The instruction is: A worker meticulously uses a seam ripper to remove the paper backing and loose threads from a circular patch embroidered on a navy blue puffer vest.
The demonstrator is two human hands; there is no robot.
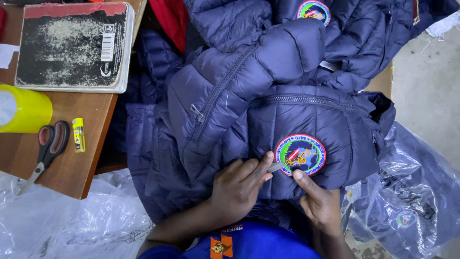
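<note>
A wooden table (72,163) fills the upper left of the head view. On it, from the left edge: a roll of yellow tape (21,109), cut off by the frame; a pair of scissors (48,146) with red and black handles lying with the blades pointing down and left; and just beside the scissors a small yellow lighter (78,135). Above these lies a worn black book (74,45) with a red spine strip. Below the table, crumpled clear plastic (72,225) spreads across the lower left.

The middle of the view holds a heap of navy quilted jackets. The top jacket (287,110) lies across the pile with its zip running along the upper edge, and a round embroidered patch (302,154) of red, blue, green and yellow sits on its front, right of centre.

The left hand (237,189) rests on the jacket just left of the patch, fingers curled, its grip closed on a small grey metal tool (276,167) whose tip touches the patch's left edge. The right hand (318,201) lies just below the patch, its forefinger pressing the lower rim; the other fingers are tucked in and hold nothing.

A second patch (314,10) shows on a jacket at the top. At far right, a bagged jacket (412,196) in clear plastic lies on the grey floor (429,91).
</note>
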